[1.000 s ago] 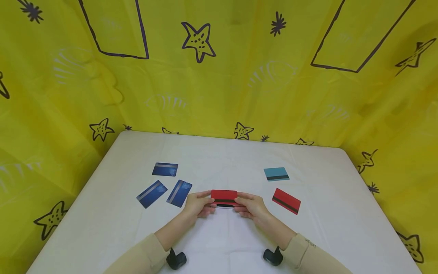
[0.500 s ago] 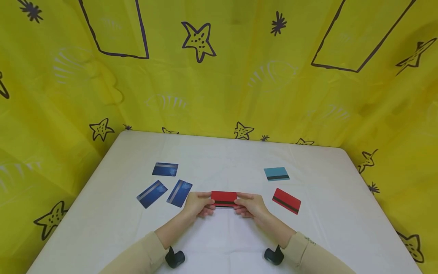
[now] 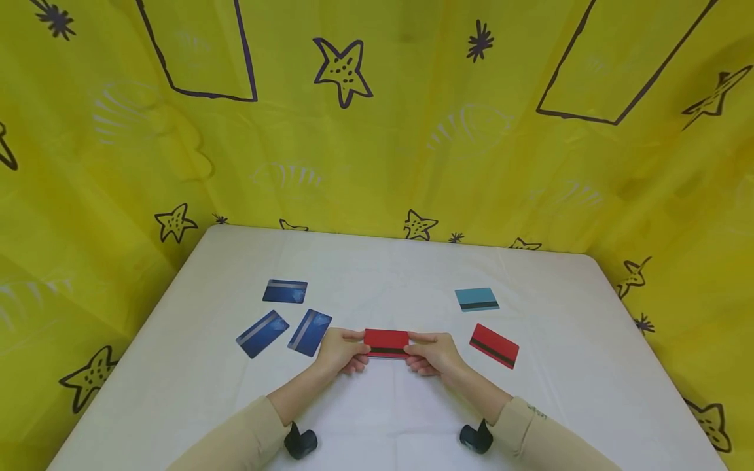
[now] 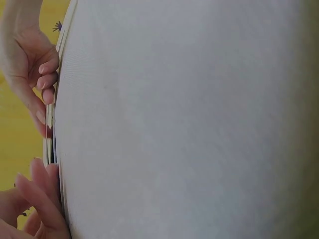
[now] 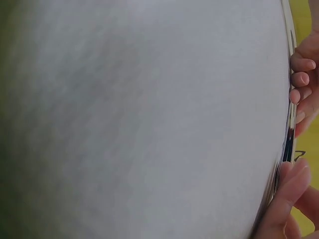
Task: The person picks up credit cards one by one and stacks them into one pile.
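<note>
Both hands hold a small stack of cards in the middle of the table. On top is a red card [image 3: 385, 337] with a black stripe; a thin pale edge of what lies under it shows along its near side. My left hand [image 3: 340, 350] pinches the left end, thumb above and fingers bent below. The right hand [image 3: 436, 354] pinches the right end the same way. In the left wrist view the stack is edge-on at the far left, between the left fingers [image 4: 41, 189] and the right hand [image 4: 31, 59]. The right wrist view has it at the right border.
Left of the hands lie three blue cards [image 3: 262, 334], the nearest right by the left hand. A teal card [image 3: 476, 299] and a single red card [image 3: 495, 346] lie to the right. Behind the white table [image 3: 389, 268] hangs a yellow patterned curtain [image 3: 377, 144].
The dark-striped card that stuck out below the red one has slid back under it, leaving only a thin edge. Both hands stay nearly in place; the loose cards have not moved.
</note>
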`<action>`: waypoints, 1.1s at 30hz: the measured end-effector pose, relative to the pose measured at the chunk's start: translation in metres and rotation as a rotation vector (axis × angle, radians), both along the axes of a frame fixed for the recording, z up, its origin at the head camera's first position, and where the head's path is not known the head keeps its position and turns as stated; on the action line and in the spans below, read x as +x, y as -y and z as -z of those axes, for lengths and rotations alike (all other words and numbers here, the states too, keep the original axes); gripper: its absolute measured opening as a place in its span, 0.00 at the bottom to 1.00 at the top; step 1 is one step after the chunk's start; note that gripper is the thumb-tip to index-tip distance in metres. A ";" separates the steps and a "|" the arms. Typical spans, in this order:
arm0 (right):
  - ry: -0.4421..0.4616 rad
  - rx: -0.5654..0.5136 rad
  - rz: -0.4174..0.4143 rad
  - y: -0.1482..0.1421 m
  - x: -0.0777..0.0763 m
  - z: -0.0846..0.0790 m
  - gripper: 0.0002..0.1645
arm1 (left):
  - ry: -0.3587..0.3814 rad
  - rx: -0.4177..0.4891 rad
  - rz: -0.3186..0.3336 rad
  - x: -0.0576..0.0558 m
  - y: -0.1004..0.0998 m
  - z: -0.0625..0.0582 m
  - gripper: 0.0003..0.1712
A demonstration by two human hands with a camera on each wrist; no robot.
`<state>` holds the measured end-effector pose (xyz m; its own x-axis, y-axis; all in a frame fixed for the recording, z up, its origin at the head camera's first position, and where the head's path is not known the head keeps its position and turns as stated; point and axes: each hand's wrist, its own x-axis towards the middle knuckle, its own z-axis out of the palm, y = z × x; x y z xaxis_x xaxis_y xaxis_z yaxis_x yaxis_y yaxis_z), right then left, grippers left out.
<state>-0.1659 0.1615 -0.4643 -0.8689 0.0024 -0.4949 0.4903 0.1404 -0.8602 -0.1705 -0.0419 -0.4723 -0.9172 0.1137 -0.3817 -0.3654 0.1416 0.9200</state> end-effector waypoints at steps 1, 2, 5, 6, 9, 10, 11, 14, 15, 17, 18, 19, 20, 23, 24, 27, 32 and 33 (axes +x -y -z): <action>-0.002 0.001 0.001 0.000 0.000 0.001 0.26 | 0.002 -0.005 -0.002 0.000 0.000 0.001 0.22; -0.005 0.001 0.002 0.000 0.000 0.001 0.25 | 0.003 -0.013 -0.005 -0.001 -0.001 0.002 0.22; -0.014 0.005 0.006 0.000 0.000 0.002 0.25 | -0.004 -0.031 -0.005 -0.003 -0.001 0.006 0.23; -0.016 0.009 0.009 0.000 0.000 0.002 0.25 | -0.011 -0.037 -0.003 -0.003 -0.001 0.006 0.23; -0.023 0.018 0.014 0.001 0.000 0.004 0.25 | -0.031 -0.057 0.002 -0.003 -0.001 0.006 0.23; -0.025 0.022 0.016 0.001 0.000 0.004 0.24 | -0.037 -0.066 0.002 -0.002 -0.001 0.006 0.23; -0.028 0.027 0.016 0.001 -0.001 0.005 0.24 | -0.039 -0.073 0.001 -0.002 -0.001 0.005 0.23; -0.037 0.042 0.017 0.001 -0.002 0.005 0.24 | -0.044 -0.090 -0.009 -0.002 -0.002 0.005 0.22; -0.040 0.050 0.018 0.001 -0.002 0.005 0.23 | -0.045 -0.094 -0.014 -0.002 -0.002 0.005 0.22; -0.043 0.064 0.021 0.002 -0.002 0.006 0.23 | -0.052 -0.103 -0.024 -0.003 -0.003 0.006 0.21; -0.045 0.071 0.023 0.002 -0.003 0.006 0.23 | -0.058 -0.105 -0.029 -0.003 -0.003 0.007 0.21; -0.047 0.075 0.025 0.002 -0.003 0.006 0.23 | -0.063 -0.106 -0.033 -0.003 -0.003 0.008 0.21; -0.050 0.080 0.024 0.002 -0.003 0.006 0.23 | -0.069 -0.109 -0.035 -0.004 -0.003 0.009 0.20; -0.051 0.085 0.021 0.002 -0.004 0.007 0.23 | -0.078 -0.111 -0.044 -0.005 -0.004 0.010 0.20; -0.052 0.086 0.019 0.002 -0.004 0.007 0.23 | -0.078 -0.110 -0.046 -0.005 -0.004 0.010 0.20; -0.051 0.089 0.008 0.002 -0.004 0.008 0.23 | -0.080 -0.112 -0.053 -0.004 -0.004 0.009 0.20; -0.053 0.087 0.005 0.001 -0.003 0.008 0.24 | -0.075 -0.117 -0.063 -0.004 -0.004 0.010 0.20; -0.052 0.088 0.007 0.001 -0.003 0.008 0.23 | -0.075 -0.115 -0.065 -0.004 -0.004 0.010 0.20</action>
<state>-0.1690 0.1601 -0.4726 -0.8934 0.0495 -0.4466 0.4463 0.2133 -0.8691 -0.1744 -0.0376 -0.4823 -0.9477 0.0124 -0.3188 -0.3079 0.2259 0.9242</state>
